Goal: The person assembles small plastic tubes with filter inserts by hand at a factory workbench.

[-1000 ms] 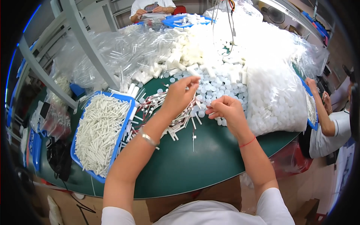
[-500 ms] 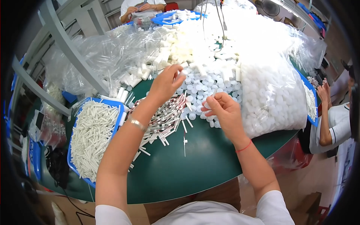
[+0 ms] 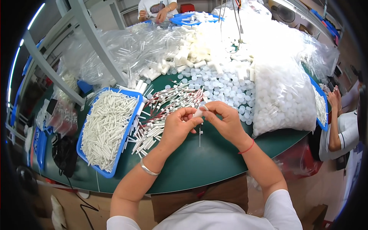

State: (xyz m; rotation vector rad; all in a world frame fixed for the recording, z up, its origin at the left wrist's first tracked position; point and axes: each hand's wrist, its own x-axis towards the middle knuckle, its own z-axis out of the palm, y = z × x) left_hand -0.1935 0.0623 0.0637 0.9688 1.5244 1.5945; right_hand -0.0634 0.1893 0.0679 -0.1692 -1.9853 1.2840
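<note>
My left hand [image 3: 177, 127] is closed around a short white cylinder [image 3: 197, 114]. Fingers of my right hand [image 3: 225, 119] pinch a small translucent round cap [image 3: 204, 108] against the cylinder's upper end; the fingertips partly cover both pieces. Just beyond my hands lies a heap of thin white sticks with red wires [image 3: 172, 100]. To its right spread many loose translucent round caps [image 3: 228, 91], and farther back is a pile of white cylinders [image 3: 195, 63]. One thin stick with a wire lead [image 3: 199, 138] lies on the green table [image 3: 184, 168] below my hands.
A blue tray [image 3: 108, 174] full of white sticks stands at my left. To the right sits a large clear bag of caps [image 3: 283, 103]. Grey metal posts [image 3: 96, 42] rise at the far left. One co-worker [image 3: 158, 9] is across the table, another [image 3: 339, 126] at the right.
My left hand has come back from the cylinder pile with a white cylinder. My right hand has moved left, away from the loose caps, and both hands now meet. The view has shifted slightly.
</note>
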